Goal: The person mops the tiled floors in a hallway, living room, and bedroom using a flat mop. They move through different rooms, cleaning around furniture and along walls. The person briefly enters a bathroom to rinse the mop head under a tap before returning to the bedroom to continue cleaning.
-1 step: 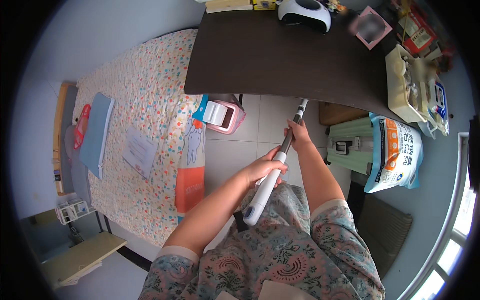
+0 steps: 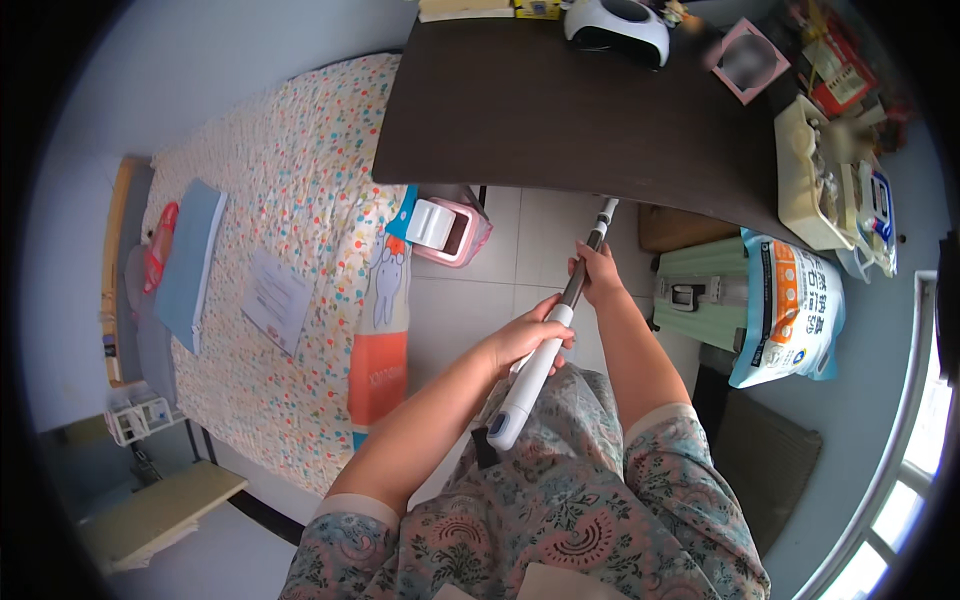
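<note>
My left hand (image 2: 527,336) is wrapped round the thick white grip of a long white-and-grey pole handle (image 2: 530,385), which has a dark blue button at its near end. Farther up, my right hand (image 2: 597,270) closes round the grey shaft. The pole slants away from my waist and slightly right. Its far end passes beneath the dark desk (image 2: 540,110), so whatever head it carries is hidden, and I cannot tell which floor tool it is.
Left of me is a bed (image 2: 290,200) with a dotted sheet. A pink bin (image 2: 472,235) stands beside it, by the desk's left corner. On the right are a pale green suitcase (image 2: 705,285) and a plump white-and-blue bag (image 2: 795,320). Tiled floor (image 2: 450,310) lies between.
The view has tilted very slightly, so the desk and bed sit a little differently in it. My hands keep the same hold on the pole.
</note>
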`<state>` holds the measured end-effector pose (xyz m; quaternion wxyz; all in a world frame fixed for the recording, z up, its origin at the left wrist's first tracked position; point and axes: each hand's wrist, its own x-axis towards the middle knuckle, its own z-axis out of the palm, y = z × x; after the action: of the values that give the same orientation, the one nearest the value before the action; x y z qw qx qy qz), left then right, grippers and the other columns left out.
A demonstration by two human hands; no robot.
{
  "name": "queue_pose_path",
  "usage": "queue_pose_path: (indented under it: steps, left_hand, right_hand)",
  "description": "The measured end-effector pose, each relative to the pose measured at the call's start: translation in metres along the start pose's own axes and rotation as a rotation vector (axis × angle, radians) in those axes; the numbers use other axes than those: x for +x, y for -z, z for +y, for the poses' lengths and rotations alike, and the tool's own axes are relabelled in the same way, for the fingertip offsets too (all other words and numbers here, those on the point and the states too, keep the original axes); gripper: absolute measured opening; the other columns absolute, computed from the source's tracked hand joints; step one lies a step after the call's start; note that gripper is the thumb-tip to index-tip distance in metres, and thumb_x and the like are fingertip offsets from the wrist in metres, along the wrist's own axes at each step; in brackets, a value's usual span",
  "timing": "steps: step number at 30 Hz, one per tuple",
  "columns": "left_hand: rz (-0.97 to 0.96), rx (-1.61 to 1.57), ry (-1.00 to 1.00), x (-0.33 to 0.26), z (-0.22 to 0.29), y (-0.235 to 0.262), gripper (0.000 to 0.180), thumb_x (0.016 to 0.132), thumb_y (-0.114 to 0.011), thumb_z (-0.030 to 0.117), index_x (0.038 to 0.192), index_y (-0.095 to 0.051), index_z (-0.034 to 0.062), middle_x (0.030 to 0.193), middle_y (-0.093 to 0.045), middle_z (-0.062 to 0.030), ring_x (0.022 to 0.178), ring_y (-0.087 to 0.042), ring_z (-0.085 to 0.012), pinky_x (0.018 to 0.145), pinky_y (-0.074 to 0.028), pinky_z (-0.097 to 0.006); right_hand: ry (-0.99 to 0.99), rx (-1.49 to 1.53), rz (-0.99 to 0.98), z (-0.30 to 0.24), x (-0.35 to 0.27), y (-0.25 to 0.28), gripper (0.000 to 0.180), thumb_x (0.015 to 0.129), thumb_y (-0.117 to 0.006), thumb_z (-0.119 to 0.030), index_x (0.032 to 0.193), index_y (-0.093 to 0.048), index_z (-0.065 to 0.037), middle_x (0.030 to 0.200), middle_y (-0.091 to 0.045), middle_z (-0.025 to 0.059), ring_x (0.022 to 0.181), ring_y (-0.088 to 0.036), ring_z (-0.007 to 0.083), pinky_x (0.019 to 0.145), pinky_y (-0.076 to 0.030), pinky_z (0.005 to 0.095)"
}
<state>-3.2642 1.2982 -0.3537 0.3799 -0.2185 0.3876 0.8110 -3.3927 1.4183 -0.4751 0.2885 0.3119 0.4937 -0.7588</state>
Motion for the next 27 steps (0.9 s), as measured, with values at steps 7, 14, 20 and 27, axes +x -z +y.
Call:
queue_pose_path:
  steps: [7,14,20,27]
  left_hand:
    - [-0.044,-0.254,-0.022,-0.075,-0.088,0.039,0.079,0.08,-0.054,0.008,0.142,-0.007,0.0183,0.077,-0.052,-0.0062,0.059,-0.054,-0.0157,0.051,-0.048,-0.03]
    - [-0.007,-0.231,-0.076,-0.05,-0.067,0.039,0.083,0.078,-0.056,0.007,0.143,-0.006,0.0162,0.07,-0.05,-0.0061,0.055,-0.052,-0.0161,0.048,-0.045,-0.031]
    - [0.167,-0.154,-0.201,-0.125,-0.072,0.08,0.073,0.08,-0.053,0.009,0.142,-0.014,0.0099,0.07,-0.052,-0.0054,0.052,-0.049,-0.0135,0.046,-0.042,-0.028]
    - [0.305,-0.406,-0.097,-0.245,-0.148,0.084,0.067,0.084,-0.047,0.01,0.142,-0.016,0.0221,0.073,-0.05,-0.0027,0.05,-0.045,-0.0095,0.045,-0.039,-0.024]
  right_hand:
    - [0.128,-0.229,0.125,0.085,0.01,-0.001,0.025,0.078,-0.048,0.002,0.096,-0.037,-0.012,0.074,-0.044,0.0061,0.049,-0.045,0.0144,0.038,-0.04,0.0257]
    - [0.047,-0.218,0.063,0.054,0.047,0.01,0.024,0.078,-0.051,0.0,0.091,-0.037,-0.014,0.065,-0.044,0.0047,0.05,-0.044,0.0133,0.038,-0.039,0.0241]
    - [0.043,-0.424,0.102,0.11,0.023,-0.061,0.03,0.08,-0.05,0.001,0.095,-0.032,-0.017,0.067,-0.042,0.0052,0.051,-0.044,0.016,0.043,-0.043,0.0292]
    - [-0.027,-0.463,-0.073,0.219,-0.074,-0.115,0.074,0.076,-0.047,0.003,0.134,-0.008,-0.02,0.093,-0.043,0.0142,0.051,-0.049,0.0191,0.038,-0.043,0.0314]
